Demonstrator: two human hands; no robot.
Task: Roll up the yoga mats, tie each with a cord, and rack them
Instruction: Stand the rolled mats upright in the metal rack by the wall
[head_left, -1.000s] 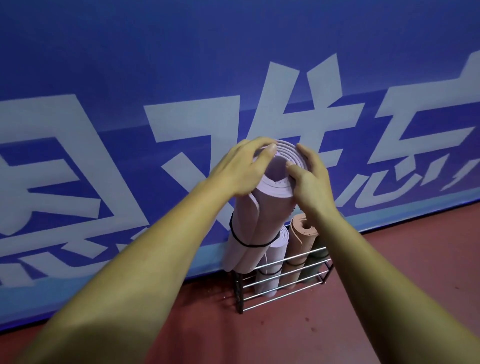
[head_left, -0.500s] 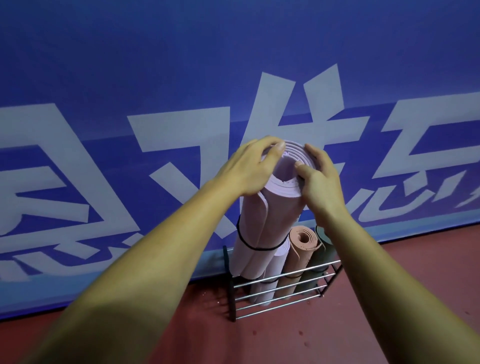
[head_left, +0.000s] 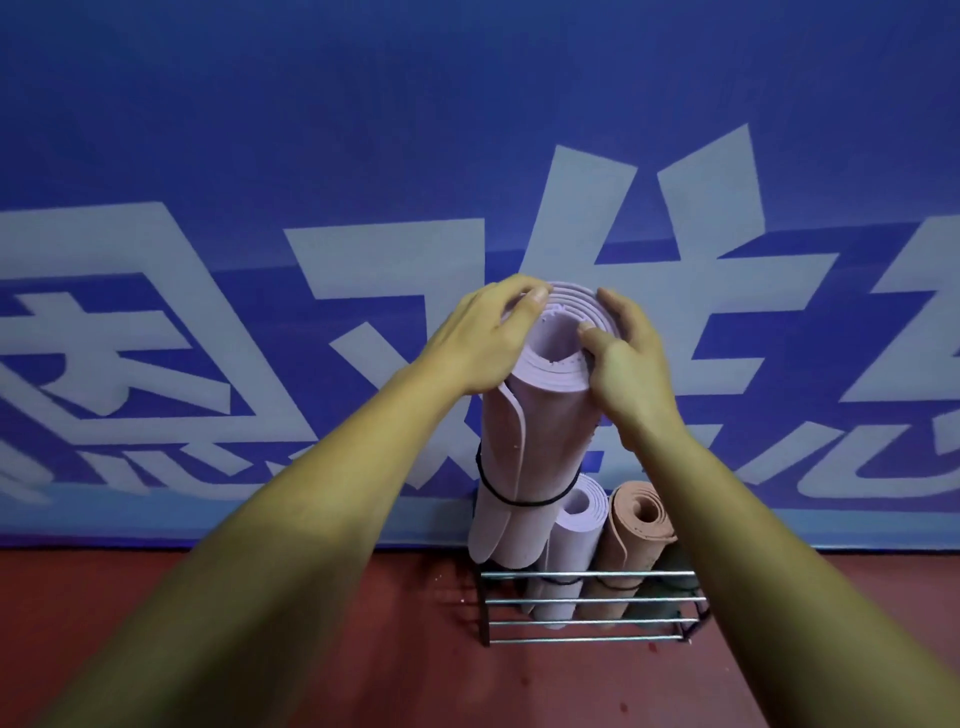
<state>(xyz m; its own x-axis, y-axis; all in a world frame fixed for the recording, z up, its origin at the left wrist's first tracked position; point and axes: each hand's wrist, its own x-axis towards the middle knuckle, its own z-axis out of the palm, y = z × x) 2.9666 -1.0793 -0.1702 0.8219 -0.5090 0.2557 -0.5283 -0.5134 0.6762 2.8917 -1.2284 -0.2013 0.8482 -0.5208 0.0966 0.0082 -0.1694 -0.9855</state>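
Observation:
A rolled lilac yoga mat (head_left: 540, 436) stands upright over the left end of a metal wire rack (head_left: 587, 603), with a black cord (head_left: 524, 499) tied round its middle. My left hand (head_left: 485, 343) curls round the roll's top from the left. From the right, my right hand (head_left: 621, 364) grips that same top, thumb on the spiral end. Whether the roll's bottom is inside the rack I cannot tell. In the rack stand a second lilac roll (head_left: 574, 545), a tan roll (head_left: 631, 540) and a dark green roll (head_left: 670, 582), mostly hidden behind my right forearm.
A blue wall banner (head_left: 363, 156) with large pale characters rises right behind the rack. The rack sits on a red floor (head_left: 415, 665), which spreads in front and to both sides.
The view has swung so the rack now faces me squarely. The lilac roll stands more upright and lower over the rack's left end. Both hands keep their hold on its top.

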